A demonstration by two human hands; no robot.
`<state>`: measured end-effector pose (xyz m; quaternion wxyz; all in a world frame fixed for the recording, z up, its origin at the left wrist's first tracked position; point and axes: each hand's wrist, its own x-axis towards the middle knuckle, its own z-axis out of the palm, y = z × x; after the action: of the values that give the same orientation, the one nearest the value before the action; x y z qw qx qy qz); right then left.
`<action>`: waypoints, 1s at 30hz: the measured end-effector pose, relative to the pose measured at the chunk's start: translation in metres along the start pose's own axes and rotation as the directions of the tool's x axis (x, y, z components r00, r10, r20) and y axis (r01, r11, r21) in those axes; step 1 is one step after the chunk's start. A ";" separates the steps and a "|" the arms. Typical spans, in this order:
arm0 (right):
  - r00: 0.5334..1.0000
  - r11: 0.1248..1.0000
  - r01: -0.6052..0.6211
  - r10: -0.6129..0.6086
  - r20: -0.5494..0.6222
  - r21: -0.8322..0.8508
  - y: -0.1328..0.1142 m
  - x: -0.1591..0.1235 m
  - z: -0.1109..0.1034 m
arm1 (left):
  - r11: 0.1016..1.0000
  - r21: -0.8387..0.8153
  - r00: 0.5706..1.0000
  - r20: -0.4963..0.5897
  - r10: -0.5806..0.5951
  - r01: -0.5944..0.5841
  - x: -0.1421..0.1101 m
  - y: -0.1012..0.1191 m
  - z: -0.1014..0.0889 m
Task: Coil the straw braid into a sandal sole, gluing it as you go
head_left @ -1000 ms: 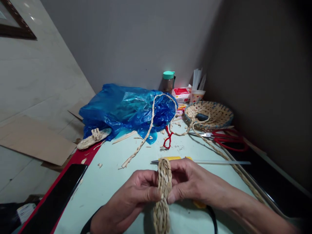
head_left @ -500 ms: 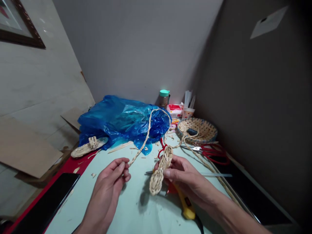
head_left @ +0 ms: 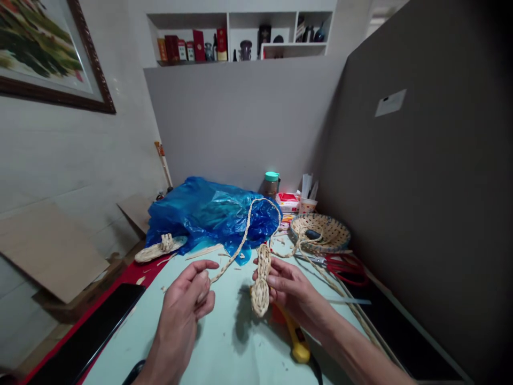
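My right hand [head_left: 286, 280] is closed on a small woven straw sole [head_left: 261, 278], held upright above the table with its rounded end down. Between the thumb and curled fingers of my left hand [head_left: 191, 291] is the end of a braided straw cord [head_left: 242, 243]; the index finger points outward. The cord loops up over the blue plastic bag and comes back down behind the sole. Beneath my right hand lies a yellow-handled tool [head_left: 298, 342], its front partly hidden. A small straw slipper [head_left: 160, 247] rests at the left by the bag.
A blue plastic bag [head_left: 204, 208] fills the back left. Toward the right are a woven basket [head_left: 332, 232], red-handled scissors [head_left: 347, 269] and a translucent strip [head_left: 348, 301]. A jar [head_left: 271, 184] and a paper cup [head_left: 308, 206] stand behind. A black flat object [head_left: 96, 326] lies at left.
The view has tilted up, bringing wall shelves into sight. My right hand has turned the sole more upright. My left index finger has stretched outward while the hand keeps the cord.
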<state>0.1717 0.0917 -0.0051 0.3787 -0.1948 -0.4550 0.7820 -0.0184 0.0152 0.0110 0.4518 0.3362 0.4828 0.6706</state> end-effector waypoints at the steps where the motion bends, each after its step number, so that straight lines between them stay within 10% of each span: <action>1: 1.000 1.000 0.006 -0.006 0.006 -0.004 0.000 0.000 0.000 | 1.000 0.018 1.000 -0.004 0.009 -0.009 -0.005 0.001 0.000; 19: 0.974 0.989 0.075 -0.046 0.220 -0.124 0.002 -0.007 0.004 | 0.809 0.587 0.996 0.084 -0.022 -0.031 -0.052 -0.005 -0.040; 24: 0.965 0.977 0.060 -0.005 0.263 -0.204 0.007 -0.011 0.008 | 0.834 0.551 1.000 -0.010 -0.007 0.011 -0.050 -0.011 -0.034; 30: 0.965 0.967 0.027 0.042 0.260 -0.255 0.020 -0.016 0.022 | 0.787 0.595 0.985 0.131 0.109 -0.166 -0.051 -0.026 -0.013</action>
<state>0.1589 0.0611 -0.0118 0.2836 -0.1382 -0.5977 0.7370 -0.0039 -0.0338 -0.0185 0.2922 0.5265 0.6247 0.4972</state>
